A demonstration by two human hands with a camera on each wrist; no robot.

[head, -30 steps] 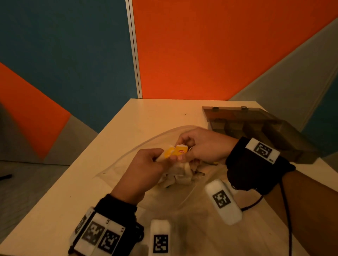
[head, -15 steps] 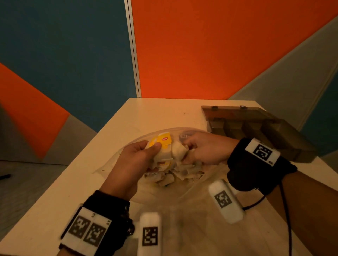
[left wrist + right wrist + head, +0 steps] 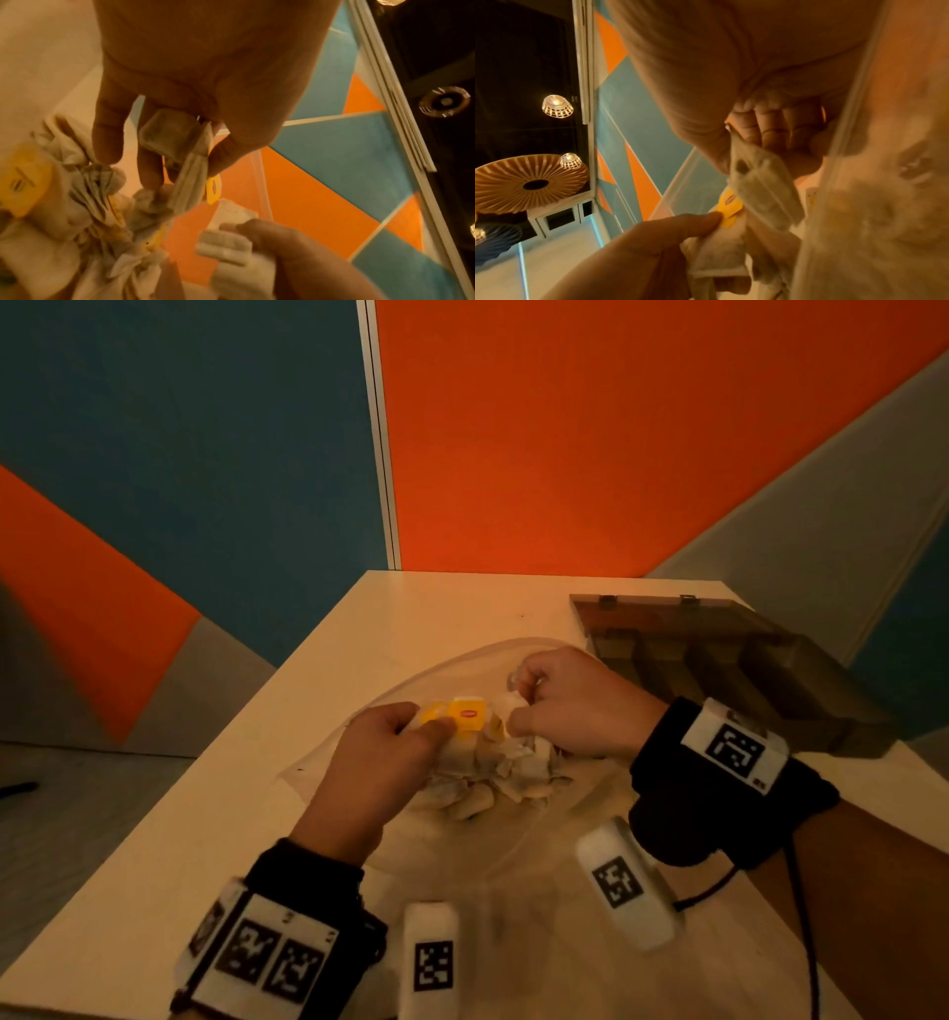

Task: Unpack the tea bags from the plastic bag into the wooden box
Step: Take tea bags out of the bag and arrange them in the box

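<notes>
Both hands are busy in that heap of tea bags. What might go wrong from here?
The tea bags lie tangled in a heap, and each hand pinches one: left hand, right hand. Pulling apart could tear the thin paper or drag extra bags out. The clear plastic bag lies loose beneath, so it may shift. The wooden box sits far right; bags might drop on the way.

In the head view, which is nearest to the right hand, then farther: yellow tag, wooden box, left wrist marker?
From the right hand:
1. yellow tag, just to its left.
2. wooden box, behind it, on the right.
3. left wrist marker, at the near table edge.
</notes>
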